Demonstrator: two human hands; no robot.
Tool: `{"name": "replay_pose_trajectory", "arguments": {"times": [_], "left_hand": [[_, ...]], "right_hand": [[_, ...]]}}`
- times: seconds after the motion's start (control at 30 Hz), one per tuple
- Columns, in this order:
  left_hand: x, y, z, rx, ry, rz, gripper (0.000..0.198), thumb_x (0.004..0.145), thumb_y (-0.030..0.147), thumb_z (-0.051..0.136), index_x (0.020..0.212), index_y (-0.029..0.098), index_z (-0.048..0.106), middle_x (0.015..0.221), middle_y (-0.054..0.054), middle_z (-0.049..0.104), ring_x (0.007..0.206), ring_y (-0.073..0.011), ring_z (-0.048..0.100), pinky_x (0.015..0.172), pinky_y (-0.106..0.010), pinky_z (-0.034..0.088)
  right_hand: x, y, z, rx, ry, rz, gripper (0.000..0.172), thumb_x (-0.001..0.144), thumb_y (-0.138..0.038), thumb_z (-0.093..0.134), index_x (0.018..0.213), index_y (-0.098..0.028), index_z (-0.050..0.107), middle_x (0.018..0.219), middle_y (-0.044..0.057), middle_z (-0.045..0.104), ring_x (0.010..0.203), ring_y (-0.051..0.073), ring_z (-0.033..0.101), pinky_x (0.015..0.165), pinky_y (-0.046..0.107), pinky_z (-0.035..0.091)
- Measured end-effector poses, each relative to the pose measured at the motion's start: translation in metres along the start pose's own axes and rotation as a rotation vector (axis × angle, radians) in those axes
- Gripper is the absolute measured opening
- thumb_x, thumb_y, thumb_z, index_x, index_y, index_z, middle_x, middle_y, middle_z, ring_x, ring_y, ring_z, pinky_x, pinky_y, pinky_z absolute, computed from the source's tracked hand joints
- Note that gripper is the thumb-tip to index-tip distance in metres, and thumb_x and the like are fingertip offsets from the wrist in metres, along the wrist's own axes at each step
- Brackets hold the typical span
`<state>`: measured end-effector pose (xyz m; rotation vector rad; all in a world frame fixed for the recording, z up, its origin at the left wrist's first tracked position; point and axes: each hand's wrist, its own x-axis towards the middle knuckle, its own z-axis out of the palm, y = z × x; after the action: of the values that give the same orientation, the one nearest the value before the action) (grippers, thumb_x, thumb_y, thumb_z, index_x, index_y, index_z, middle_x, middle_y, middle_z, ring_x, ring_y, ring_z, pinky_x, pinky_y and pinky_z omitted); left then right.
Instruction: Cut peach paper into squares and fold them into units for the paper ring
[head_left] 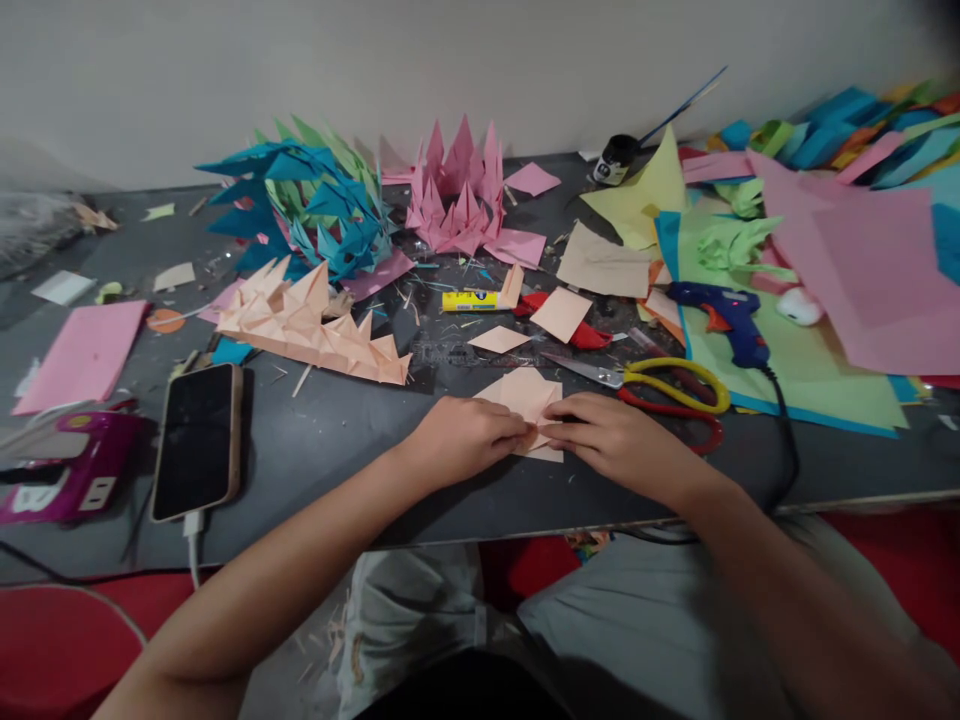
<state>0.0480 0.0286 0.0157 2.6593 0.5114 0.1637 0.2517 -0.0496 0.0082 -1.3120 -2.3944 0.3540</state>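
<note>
At the table's front, my left hand pinches the left side of a partly folded sheet of peach origami paper. From the other side my right hand grips the same paper, its fingertips meeting the left hand's near the middle. The fingers cover part of the folds. Just beyond lie a small peach paper diamond and a peach paper square. Scissors with yellow and red handles rest beside my right hand, blades pointing left.
A peach folded-paper strip, a blue-green paper piece and a pink paper crown stand behind. Also around are a glue stick, glue gun, phone, purple device, ink bottle and coloured sheets.
</note>
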Motion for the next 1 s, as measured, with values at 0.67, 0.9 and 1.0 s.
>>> {"name": "replay_pose_trajectory", "arguments": {"times": [0.67, 0.9, 1.0], "left_hand": [[0.001, 0.005, 0.003, -0.114, -0.002, -0.120, 0.015, 0.083, 0.026, 0.055, 0.084, 0.025, 0.070, 0.089, 0.002, 0.071, 0.079, -0.0129, 0.065, 0.062, -0.020, 0.042], [0.000, 0.003, 0.005, -0.094, 0.010, -0.069, 0.016, 0.083, 0.024, 0.054, 0.082, 0.022, 0.069, 0.088, 0.000, 0.071, 0.080, -0.0137, 0.065, 0.068, -0.021, 0.045], [-0.002, 0.004, 0.004, -0.051, 0.005, -0.032, 0.014, 0.081, 0.021, 0.054, 0.082, 0.021, 0.068, 0.087, 0.001, 0.071, 0.078, -0.0134, 0.065, 0.067, -0.021, 0.045]], "right_hand": [[0.016, -0.004, 0.003, 0.328, 0.022, 0.381, 0.011, 0.082, -0.023, 0.055, 0.072, -0.019, 0.059, 0.082, 0.002, 0.056, 0.079, 0.015, 0.055, 0.074, 0.029, 0.043], [0.020, -0.009, 0.007, 0.209, 0.016, 0.430, 0.011, 0.081, -0.024, 0.055, 0.072, -0.018, 0.057, 0.080, 0.002, 0.058, 0.078, 0.016, 0.052, 0.071, 0.028, 0.039], [0.021, -0.009, 0.008, 0.180, 0.005, 0.418, 0.011, 0.082, -0.024, 0.055, 0.073, -0.018, 0.057, 0.079, 0.002, 0.059, 0.079, 0.016, 0.051, 0.071, 0.028, 0.038]]}}
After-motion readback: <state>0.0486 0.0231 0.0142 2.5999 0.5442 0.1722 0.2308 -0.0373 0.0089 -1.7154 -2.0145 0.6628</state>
